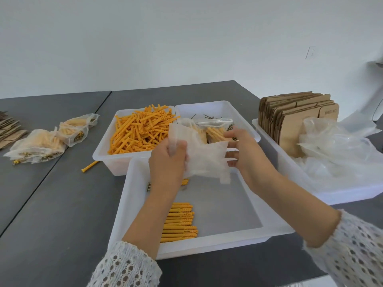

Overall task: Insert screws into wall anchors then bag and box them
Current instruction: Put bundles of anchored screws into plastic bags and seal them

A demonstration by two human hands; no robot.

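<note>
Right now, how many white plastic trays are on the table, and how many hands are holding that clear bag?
White plastic trays: 4
Hands on the clear plastic bag: 2
Total: 6

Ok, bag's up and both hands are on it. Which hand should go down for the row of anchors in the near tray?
Probably the left hand: the anchor row lies in the near tray directly beneath the left forearm. The right hand sits farther right and could keep holding the empty bag.
</note>
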